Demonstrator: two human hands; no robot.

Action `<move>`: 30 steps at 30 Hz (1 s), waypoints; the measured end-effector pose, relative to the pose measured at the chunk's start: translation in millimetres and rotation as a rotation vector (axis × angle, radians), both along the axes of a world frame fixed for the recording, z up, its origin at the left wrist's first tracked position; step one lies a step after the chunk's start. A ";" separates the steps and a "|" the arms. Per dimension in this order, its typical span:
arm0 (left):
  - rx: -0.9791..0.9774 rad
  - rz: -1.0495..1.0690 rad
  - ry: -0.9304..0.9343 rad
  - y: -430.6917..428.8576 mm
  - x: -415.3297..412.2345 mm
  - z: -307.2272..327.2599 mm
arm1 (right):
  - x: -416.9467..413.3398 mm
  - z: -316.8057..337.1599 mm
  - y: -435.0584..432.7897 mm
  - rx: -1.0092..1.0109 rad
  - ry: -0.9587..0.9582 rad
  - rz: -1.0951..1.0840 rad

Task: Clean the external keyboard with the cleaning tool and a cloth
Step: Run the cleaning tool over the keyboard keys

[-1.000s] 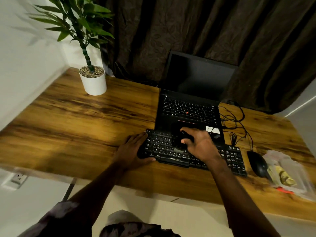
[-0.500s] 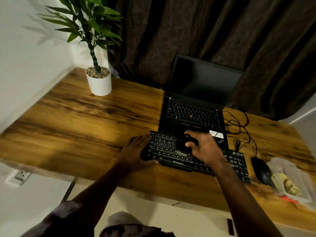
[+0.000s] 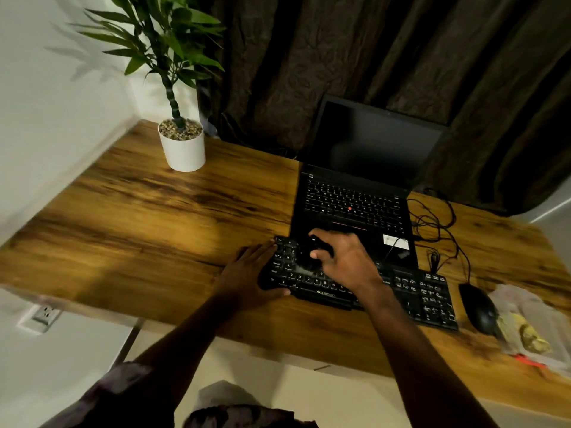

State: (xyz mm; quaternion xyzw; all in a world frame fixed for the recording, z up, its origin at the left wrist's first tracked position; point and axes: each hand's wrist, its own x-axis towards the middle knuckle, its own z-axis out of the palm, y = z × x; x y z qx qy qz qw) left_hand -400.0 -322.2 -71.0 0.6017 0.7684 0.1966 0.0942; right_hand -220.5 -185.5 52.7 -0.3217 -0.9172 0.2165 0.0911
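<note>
The black external keyboard (image 3: 370, 284) lies on the wooden counter (image 3: 139, 230), and I take it as the landmark. Its far edge is touching or overlapping the front edge of the open black laptop (image 3: 355, 193), whose screen is dark.

The left hand (image 3: 250, 274) holds the left end of the keyboard: the fingers lie flat along the left side and the thumb is pressed on the near edge, so the hand is clamped on the keyboard. The right hand (image 3: 343, 257) is above the left half of the keys, with the fingers curled together around a small black cleaning tool (image 3: 309, 256). The low end of the tool is on the keys, at the upper left letters. The exact shape of the tool is not clear, because it is dark and a little blurred.

Just to the right of the keyboard lies a black mouse (image 3: 479, 307). Right of the mouse there is a clear plastic bag (image 3: 525, 322) with something yellow inside; what it contains I cannot tell. Behind the right end of the keyboard, thin black cables (image 3: 438, 220) lie in loops. Far to the left behind the keyboard, near the corner of the counter, stands a green plant in a white pot (image 3: 183, 149). Behind the laptop hangs a dark brown curtain (image 3: 340, 50).
</note>
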 end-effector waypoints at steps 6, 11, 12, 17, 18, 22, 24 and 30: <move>0.000 -0.017 0.016 0.8 -0.5 -1.7 | 16.7 3.4 9.3 0.051 -0.076 -0.053; -0.011 -0.002 0.013 0.6 0.1 0.3 | -18.5 -0.4 -9.2 0.050 -0.011 0.035; -0.008 0.001 0.012 0.4 0.3 0.8 | -25.7 -0.1 -13.0 0.030 0.018 0.045; -0.020 0.002 -0.005 -0.8 0.5 2.9 | -37.3 1.8 -19.9 0.005 0.048 0.081; -0.024 0.003 -0.014 -1.2 0.8 4.8 | -33.6 3.3 -17.9 0.014 0.016 0.076; -0.030 0.020 -0.062 -3.4 1.8 10.3 | -18.1 6.7 -5.8 0.098 -0.129 0.029; -0.021 0.018 -0.064 -3.7 1.8 9.7 | -18.6 5.3 -3.7 0.101 -0.130 0.014; -0.007 0.034 -0.059 -2.7 4.6 15.4 | -48.9 -7.4 -21.8 0.020 0.006 0.064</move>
